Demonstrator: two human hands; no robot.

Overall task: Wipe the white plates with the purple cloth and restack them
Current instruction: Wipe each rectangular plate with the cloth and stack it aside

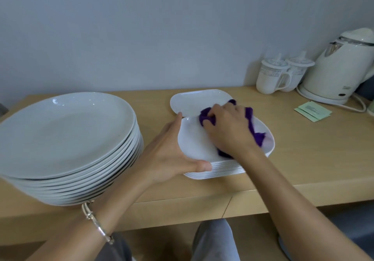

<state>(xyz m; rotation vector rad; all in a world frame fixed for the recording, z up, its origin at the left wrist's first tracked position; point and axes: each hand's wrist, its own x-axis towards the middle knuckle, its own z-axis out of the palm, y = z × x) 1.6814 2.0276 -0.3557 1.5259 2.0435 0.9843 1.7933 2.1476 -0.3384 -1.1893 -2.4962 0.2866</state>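
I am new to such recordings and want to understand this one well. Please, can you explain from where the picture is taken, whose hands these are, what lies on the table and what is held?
There is no machine here. A person works with bare hands, and one camera worn on the person's head looks forward and down at them. The right hand grips a purple cloth and presses it on the top plate of a stack of white rectangular plates. The left hand holds that plate by its left edge. One more rectangular plate lies just behind. A tall stack of round plates stands at the left. At the far right of the wooden table are two lidded cups, a white kettle and green packets.
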